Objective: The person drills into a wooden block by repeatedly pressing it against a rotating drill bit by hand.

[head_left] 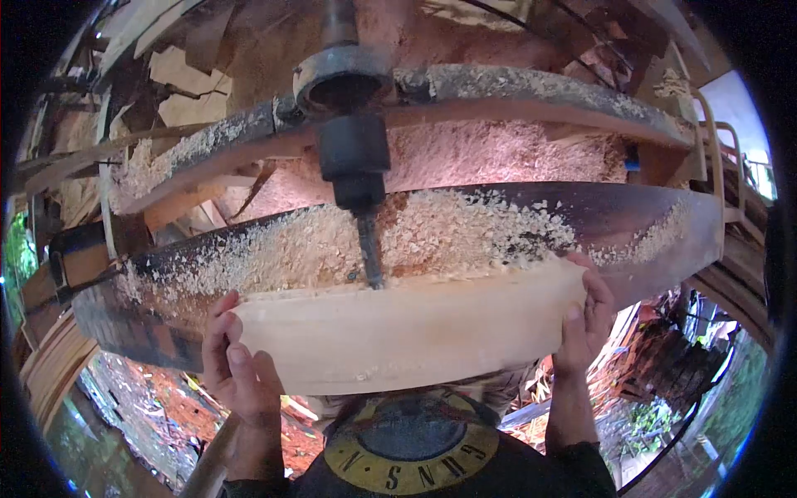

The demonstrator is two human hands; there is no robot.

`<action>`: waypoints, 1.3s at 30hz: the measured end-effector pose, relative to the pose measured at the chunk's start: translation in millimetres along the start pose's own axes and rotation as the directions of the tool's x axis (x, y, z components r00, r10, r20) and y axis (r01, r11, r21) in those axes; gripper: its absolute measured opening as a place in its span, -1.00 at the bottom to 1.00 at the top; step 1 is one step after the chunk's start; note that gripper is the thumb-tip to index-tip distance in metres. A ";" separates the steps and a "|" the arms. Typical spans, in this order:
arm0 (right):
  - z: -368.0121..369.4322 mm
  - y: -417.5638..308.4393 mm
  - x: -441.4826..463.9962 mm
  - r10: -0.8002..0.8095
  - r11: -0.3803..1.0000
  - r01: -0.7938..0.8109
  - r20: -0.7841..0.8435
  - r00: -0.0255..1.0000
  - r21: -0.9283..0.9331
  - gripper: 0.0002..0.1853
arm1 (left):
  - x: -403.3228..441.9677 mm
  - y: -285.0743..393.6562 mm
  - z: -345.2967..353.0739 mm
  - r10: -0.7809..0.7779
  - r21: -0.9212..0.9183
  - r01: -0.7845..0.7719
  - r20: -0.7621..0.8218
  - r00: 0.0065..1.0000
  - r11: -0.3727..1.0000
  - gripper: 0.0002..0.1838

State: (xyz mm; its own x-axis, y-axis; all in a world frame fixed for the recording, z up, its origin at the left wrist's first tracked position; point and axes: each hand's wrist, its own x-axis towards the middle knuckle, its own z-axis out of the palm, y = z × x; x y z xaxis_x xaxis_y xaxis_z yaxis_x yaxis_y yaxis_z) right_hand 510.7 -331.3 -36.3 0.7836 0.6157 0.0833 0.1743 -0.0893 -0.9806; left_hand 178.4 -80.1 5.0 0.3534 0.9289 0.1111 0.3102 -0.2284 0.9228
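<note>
Across the near side of a long, dark table (664,249) lies a pale wooden board (407,336), my bare left hand (235,358) clamped on its left end; mid-board, a dark metal bit (369,249) points at its far edge, by pale wood chips (465,228); my bare right hand (584,322) grips its right end.

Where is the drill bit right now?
In the head view, the drill bit is slightly left of centre, just below the black chuck, with its tip at the far edge of the pale wooden board.
</note>
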 end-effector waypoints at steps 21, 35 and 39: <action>0.4 -1.9 -12.3 0.012 1.000 -0.012 0.030 0.999 -0.023 -0.51 | -17.6 2.6 -10.0 -0.070 -0.089 0.064 -0.062 0.996 0.994 -0.48; 6.5 -4.4 -0.6 0.009 1.000 -0.007 0.074 0.997 -0.021 -0.54 | -9.5 3.3 -11.5 -0.073 -0.006 0.073 -0.064 0.995 0.997 -0.35; 7.8 -1.3 -4.8 0.031 0.998 -0.033 0.037 0.999 0.049 -0.54 | -12.2 4.5 -12.5 -0.109 -0.018 0.108 -0.060 0.992 0.994 -0.29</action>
State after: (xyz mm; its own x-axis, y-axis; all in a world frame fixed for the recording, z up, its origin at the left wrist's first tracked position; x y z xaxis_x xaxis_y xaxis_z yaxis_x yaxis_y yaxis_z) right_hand 502.1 -328.0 -36.8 0.7658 0.6414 0.0462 0.1189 -0.0707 -0.9904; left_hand 164.5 -88.8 12.5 0.2642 0.9639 0.0321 0.3306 -0.1218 0.9359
